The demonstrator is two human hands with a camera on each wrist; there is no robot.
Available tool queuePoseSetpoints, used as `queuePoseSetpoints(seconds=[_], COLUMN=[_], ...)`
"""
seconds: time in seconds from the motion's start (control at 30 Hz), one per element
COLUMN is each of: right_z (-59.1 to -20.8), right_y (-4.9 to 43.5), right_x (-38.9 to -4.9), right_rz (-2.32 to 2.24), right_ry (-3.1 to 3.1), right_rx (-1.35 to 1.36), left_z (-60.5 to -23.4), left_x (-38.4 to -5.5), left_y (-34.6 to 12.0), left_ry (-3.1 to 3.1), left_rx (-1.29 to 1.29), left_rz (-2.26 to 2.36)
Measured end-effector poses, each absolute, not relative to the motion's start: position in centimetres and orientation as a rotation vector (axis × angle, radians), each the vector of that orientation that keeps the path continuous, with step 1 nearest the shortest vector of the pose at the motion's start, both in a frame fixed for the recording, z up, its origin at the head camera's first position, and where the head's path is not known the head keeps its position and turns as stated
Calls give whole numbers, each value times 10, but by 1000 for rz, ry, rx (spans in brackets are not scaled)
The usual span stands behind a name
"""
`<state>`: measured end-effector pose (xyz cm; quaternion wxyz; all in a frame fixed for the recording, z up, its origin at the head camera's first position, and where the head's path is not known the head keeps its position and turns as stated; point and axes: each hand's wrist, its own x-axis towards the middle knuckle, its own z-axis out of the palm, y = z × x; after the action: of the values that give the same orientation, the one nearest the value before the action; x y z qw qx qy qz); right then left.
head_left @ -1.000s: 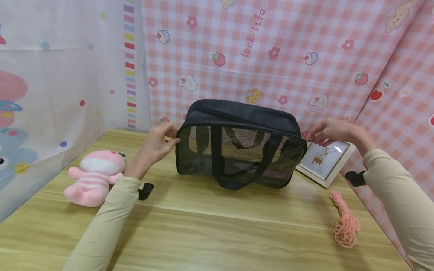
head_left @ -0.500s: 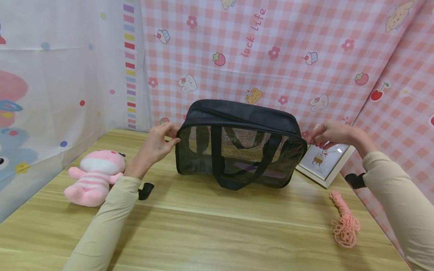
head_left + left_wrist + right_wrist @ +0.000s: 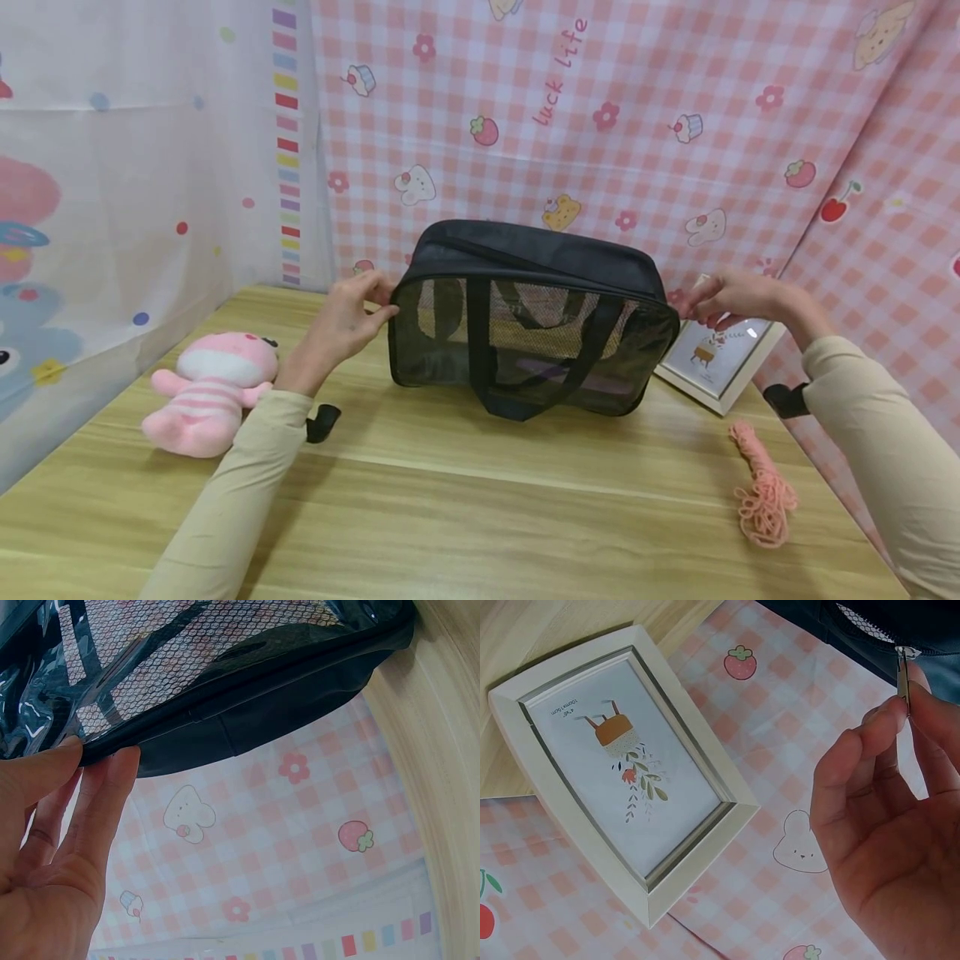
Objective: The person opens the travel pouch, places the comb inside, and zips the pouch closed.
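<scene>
A black bag with see-through mesh sides stands upright on the table, its front strap handle hanging down. My left hand pinches the bag's upper left edge between thumb and fingers, as the left wrist view shows close up. At the bag's right end my right hand pinches a metal zipper pull between thumb and fingertips. White mesh shows through a gap beside the pull in the right wrist view. Something purple shows dimly through the bag's front; its kind is unclear.
Behind the right hand, a white picture frame leans at the back right. A bundle of coral yarn lies near the wooden table's right edge. Left of my left forearm lies a pink plush toy. Printed curtains hang behind.
My right hand has shifted very slightly at the bag's right end, still pinching the zipper pull. The left hand and the bag have stayed in place.
</scene>
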<state>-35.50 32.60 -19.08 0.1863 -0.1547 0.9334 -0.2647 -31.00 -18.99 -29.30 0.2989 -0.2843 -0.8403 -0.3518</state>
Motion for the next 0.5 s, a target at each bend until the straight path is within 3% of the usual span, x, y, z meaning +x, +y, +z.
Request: queuePoseSetpoints(seconds=[0.5], right_z=[-198], right_y=[330], right_x=[-357], right_rz=[-768], right_ry=[2600], right_rx=[-400], left_z=[-293], left_x=[-311], left_y=[-190], left_ry=[-2232], left_rx=[-759], left_rz=[-941])
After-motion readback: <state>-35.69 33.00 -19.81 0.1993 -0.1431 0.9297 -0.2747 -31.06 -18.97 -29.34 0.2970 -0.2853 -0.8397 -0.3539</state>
